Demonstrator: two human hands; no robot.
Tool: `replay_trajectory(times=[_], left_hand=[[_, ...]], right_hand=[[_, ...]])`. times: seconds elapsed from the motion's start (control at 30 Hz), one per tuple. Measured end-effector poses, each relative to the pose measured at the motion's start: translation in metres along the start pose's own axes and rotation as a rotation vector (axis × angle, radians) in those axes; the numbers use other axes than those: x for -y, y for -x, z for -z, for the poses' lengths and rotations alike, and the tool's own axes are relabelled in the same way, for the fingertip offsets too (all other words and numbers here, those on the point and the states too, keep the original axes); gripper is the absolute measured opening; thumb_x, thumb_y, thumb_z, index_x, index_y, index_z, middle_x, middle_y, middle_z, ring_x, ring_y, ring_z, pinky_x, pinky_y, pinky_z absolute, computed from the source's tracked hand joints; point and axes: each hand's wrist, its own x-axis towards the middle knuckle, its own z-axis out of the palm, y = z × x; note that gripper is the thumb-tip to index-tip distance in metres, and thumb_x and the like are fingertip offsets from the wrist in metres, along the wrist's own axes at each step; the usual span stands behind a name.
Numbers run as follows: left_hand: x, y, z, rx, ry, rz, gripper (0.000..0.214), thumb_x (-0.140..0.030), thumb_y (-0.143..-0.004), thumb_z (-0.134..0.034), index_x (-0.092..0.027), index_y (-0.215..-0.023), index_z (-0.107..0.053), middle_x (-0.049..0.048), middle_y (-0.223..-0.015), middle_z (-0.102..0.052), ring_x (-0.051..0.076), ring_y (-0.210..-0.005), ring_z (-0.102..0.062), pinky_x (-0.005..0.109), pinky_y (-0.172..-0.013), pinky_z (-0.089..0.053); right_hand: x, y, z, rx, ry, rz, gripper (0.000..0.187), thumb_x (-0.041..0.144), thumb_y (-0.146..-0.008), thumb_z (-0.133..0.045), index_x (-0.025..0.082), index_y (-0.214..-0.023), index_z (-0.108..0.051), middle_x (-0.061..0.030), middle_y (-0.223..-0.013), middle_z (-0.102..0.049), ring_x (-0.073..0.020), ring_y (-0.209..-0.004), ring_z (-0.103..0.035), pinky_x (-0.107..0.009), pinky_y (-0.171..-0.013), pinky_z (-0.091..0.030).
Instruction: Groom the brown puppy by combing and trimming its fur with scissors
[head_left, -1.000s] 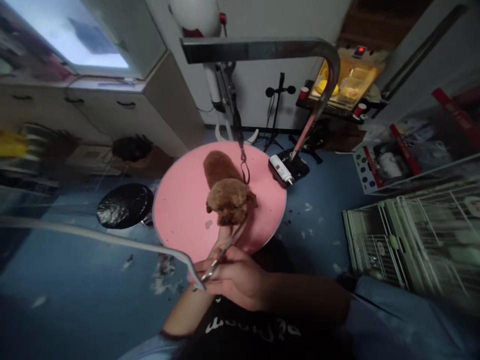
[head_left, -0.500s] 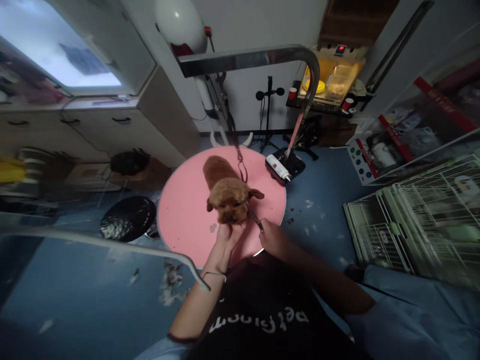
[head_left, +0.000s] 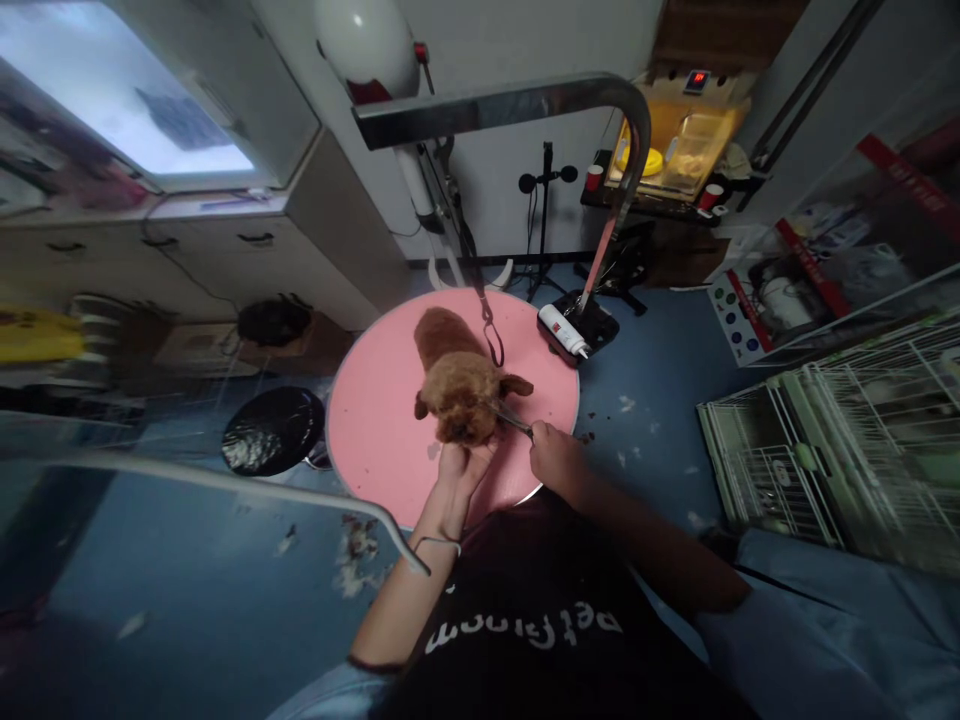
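Observation:
A brown curly-haired dog (head_left: pixel 450 350) stands on a round pink grooming table (head_left: pixel 375 420), its head towards me. My left hand (head_left: pixel 466 468) is cupped under the dog's chin and holds it, with some of the fingers hidden by the muzzle. In my right hand (head_left: pixel 556 458) is a pair of scissors (head_left: pixel 516 420), the fingers closed around the handles. The blades point left and lie against the fur at the side of the dog's head, below the ear. Whether the blades are apart I cannot make out.
A metal grooming arm (head_left: pixel 495 108) arches over the table, with a dark leash loop (head_left: pixel 491 335) hanging behind the dog. A white bottle (head_left: pixel 562 330) lies on a black tray at the table's right edge. Wire cages (head_left: pixel 780 470) stand right; a black stool (head_left: pixel 274 430) is left.
The scissors have swung up and their tips now reach the side of the dog's head. The dog's head has tipped slightly, while my left hand stays under its chin. The camera view has shifted.

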Motion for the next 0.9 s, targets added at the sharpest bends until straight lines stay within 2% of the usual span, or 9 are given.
replay_trajectory(times=[0.07,0.23,0.4,0.7,0.83,0.9], left_hand=[[0.0,0.001,-0.001,-0.023,0.007,-0.001,0.038,-0.019,-0.102,-0.028,-0.015,-0.084,-0.061,0.0017,-0.068,-0.067,0.011,-0.056,-0.061,0.02,-0.05,-0.052],[0.0,0.002,-0.001,0.032,-0.027,0.015,0.038,-0.02,-0.102,-0.028,-0.014,-0.087,-0.063,0.0036,-0.069,-0.068,0.013,-0.058,-0.063,0.021,-0.051,-0.053],[0.0,0.002,-0.001,0.004,-0.016,0.001,0.039,-0.015,-0.101,-0.027,-0.014,-0.084,-0.062,0.0024,-0.067,-0.068,0.012,-0.056,-0.062,0.021,-0.053,-0.053],[0.001,0.003,-0.001,0.024,-0.006,0.012,0.033,-0.017,-0.101,-0.033,-0.014,-0.087,-0.063,0.0034,-0.07,-0.069,0.013,-0.058,-0.063,0.021,-0.05,-0.052],[0.002,0.002,0.002,0.037,-0.008,0.005,0.032,-0.018,-0.101,-0.033,-0.015,-0.089,-0.063,0.0033,-0.072,-0.069,0.012,-0.061,-0.064,0.021,-0.053,-0.053],[0.002,-0.001,0.004,0.036,-0.018,-0.001,0.034,-0.018,-0.102,-0.031,-0.015,-0.089,-0.062,0.0026,-0.072,-0.069,0.012,-0.061,-0.063,0.021,-0.053,-0.052]], right_hand=[[-0.001,0.0,0.001,-0.024,0.007,0.022,0.019,0.01,-0.092,-0.042,0.017,-0.104,-0.055,-0.0116,-0.099,-0.068,-0.0232,-0.093,-0.068,-0.029,-0.071,-0.045],[-0.004,0.0,0.004,-0.005,0.026,-0.004,0.023,0.007,-0.093,-0.039,0.017,-0.106,-0.055,-0.011,-0.097,-0.068,-0.0219,-0.089,-0.068,-0.028,-0.07,-0.045],[-0.005,0.001,0.007,-0.053,0.072,0.025,0.02,0.009,-0.093,-0.041,0.017,-0.103,-0.055,-0.01,-0.096,-0.068,-0.022,-0.089,-0.068,-0.028,-0.072,-0.045],[-0.004,0.002,0.017,-0.028,0.094,0.029,0.021,0.008,-0.093,-0.04,0.016,-0.103,-0.055,-0.0102,-0.096,-0.068,-0.0216,-0.089,-0.068,-0.028,-0.071,-0.044],[-0.007,-0.003,0.009,-0.041,0.027,-0.009,0.023,0.005,-0.091,-0.04,0.017,-0.102,-0.056,-0.0097,-0.094,-0.068,-0.0201,-0.085,-0.067,-0.026,-0.069,-0.043],[-0.012,-0.008,-0.004,-0.086,-0.13,-0.049,0.02,0.006,-0.089,-0.042,0.017,-0.099,-0.055,-0.0092,-0.092,-0.067,-0.0201,-0.083,-0.066,-0.027,-0.069,-0.042]])
